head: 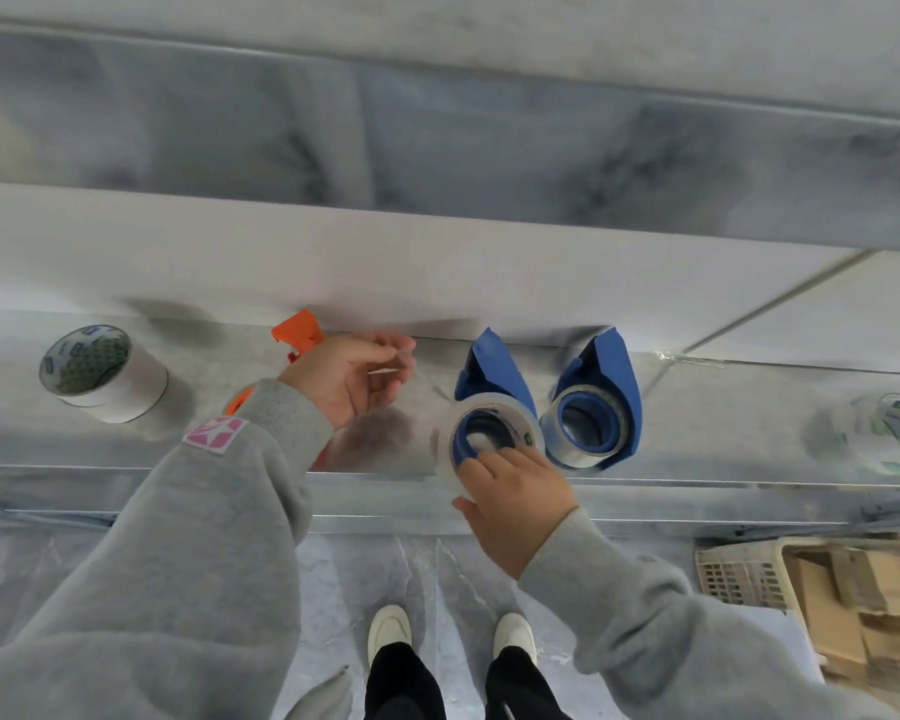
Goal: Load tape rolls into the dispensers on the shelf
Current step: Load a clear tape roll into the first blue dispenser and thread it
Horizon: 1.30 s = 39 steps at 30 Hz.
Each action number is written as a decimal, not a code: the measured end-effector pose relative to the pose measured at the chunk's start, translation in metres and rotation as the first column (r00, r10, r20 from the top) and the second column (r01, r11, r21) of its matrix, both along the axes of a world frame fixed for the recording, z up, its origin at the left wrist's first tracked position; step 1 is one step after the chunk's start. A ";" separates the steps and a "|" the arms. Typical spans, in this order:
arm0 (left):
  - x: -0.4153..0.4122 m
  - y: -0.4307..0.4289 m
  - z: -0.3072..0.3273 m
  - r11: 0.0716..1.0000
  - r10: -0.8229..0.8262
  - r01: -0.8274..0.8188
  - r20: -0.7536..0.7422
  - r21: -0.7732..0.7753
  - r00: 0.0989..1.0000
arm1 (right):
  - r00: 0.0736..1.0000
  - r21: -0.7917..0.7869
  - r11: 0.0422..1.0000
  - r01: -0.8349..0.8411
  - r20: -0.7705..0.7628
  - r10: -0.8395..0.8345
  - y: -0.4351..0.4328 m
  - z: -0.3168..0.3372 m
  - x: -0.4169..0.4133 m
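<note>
Shelf (281, 449) with dispensers (601, 387), rolls (102, 374)

No legible text or labels

Two blue dispensers are standing side by side on the shelf (723, 407): the right dispenser (601, 402) is already carrying a clear tape roll (583, 439) around its hub, while the left dispenser (489, 376) is having a clear roll (450, 449) seated over its blue core. An orange dispenser (300, 332) is lying further left, mostly hidden, a white roll (105, 374) is sitting near the left end, and another clear roll (889, 433) is sitting blurred at the far right.
</note>
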<state>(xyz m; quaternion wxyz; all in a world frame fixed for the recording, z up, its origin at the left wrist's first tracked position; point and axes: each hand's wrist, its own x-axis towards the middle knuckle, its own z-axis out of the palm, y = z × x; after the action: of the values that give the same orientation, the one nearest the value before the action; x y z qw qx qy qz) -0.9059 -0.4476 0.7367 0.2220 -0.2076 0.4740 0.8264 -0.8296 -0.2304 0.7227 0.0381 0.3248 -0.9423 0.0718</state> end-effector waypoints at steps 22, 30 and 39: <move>-0.033 0.064 -0.011 0.937 0.105 -0.120 -0.063 -0.329 0.992 | 0.976 0.149 0.966 0.211 -0.092 -0.199 0.016 -0.022 -0.008; -0.034 0.065 -0.015 0.973 0.135 -0.159 -0.150 -0.165 0.979 | 0.969 0.028 0.973 0.229 -0.099 -0.225 0.023 -0.029 -0.013; -0.032 0.063 -0.021 0.981 0.164 -0.178 -0.154 -0.079 0.974 | 0.967 -0.184 0.953 0.241 0.127 -0.221 0.034 -0.024 -0.022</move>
<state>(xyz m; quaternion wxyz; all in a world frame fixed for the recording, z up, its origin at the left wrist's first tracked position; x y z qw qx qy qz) -0.9381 -0.3843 0.7156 0.1048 -0.1964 0.5070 0.8327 -0.8517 -0.1964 0.6989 0.0290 0.2026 -0.9627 0.1771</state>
